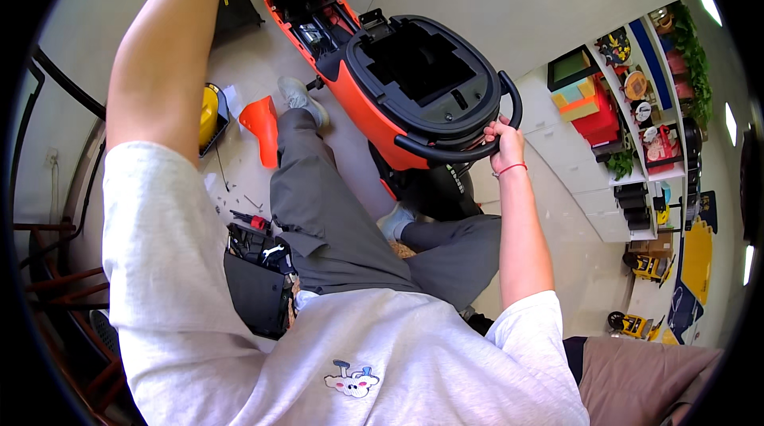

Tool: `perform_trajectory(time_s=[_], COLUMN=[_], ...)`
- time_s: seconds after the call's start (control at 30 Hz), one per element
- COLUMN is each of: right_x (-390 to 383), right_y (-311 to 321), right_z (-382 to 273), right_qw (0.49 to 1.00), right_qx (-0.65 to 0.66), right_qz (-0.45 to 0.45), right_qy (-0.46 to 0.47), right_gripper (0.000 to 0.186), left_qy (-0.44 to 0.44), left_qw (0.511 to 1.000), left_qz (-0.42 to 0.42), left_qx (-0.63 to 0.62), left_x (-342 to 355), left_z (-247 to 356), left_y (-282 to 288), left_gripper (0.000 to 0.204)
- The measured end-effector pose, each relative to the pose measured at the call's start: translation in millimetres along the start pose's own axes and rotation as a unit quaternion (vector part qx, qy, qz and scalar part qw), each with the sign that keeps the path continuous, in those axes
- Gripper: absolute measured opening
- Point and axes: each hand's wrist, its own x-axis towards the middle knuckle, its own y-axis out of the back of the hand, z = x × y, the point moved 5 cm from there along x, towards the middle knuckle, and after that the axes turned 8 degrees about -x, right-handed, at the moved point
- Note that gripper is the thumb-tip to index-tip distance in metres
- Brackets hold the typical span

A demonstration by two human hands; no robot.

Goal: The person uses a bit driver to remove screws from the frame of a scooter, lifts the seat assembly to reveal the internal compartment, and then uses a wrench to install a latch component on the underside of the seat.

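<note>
An orange and black scooter [370, 108] stands in front of me, its seat off and the black compartment [410, 60] under it open. My right hand [504, 140] is closed around the curved black grab rail [446, 151] at the scooter's rear. My left arm reaches up past the top edge at the left; the hand at its end is out of frame. The scooter's front body shows exposed inner parts [312, 28]. An orange panel [258, 128] lies on the floor beside my left shoe.
Tools in a black case [255, 283] lie by my left hip. A yellow object [210, 112] and loose screws are on the floor at left, beside dark wooden furniture [60, 283]. White cabinets [557, 155], shelves and small yellow scooters [637, 326] line the right side. A dark bag [231, 16] lies behind.
</note>
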Motion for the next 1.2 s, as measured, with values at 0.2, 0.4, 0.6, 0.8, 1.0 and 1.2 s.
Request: perform_trajectory(time_s=[0.2,0.4,0.6,0.8,1.0,1.2], right_x=[-24,-34,-16,25,55,40], right_y=[7,17,17,32,31,24], right_z=[-8,-12,-6,5,19,15], right_qw=[1.0,0.999,0.999,0.997,0.997,0.994], right_qx=[-0.015,-0.014,-0.009,-0.004,-0.009,0.02], right_qz=[-0.002,0.024,0.025,0.045,0.019,-0.006], right_qy=[0.021,0.026,0.029,0.055,0.08,0.104], right_gripper=[0.053,0.051,0.047,0.043,0.033,0.028], left_qy=[-0.059,-0.003,-0.027,-0.013,-0.048,-0.023], left_qw=[0.998,0.998,0.998,0.997,0.998,0.996], left_qz=[0.007,0.048,-0.005,0.038,0.026,0.07], left_qx=[-0.037,0.029,0.055,0.064,0.041,0.056], left_x=[-17,-81,-75,-113,-106,-104], left_z=[-3,9,-22,-34,-40,-43], left_y=[31,59,103,102,92,95], left_gripper=[0.02,0.02,0.03,0.029,0.026,0.024])
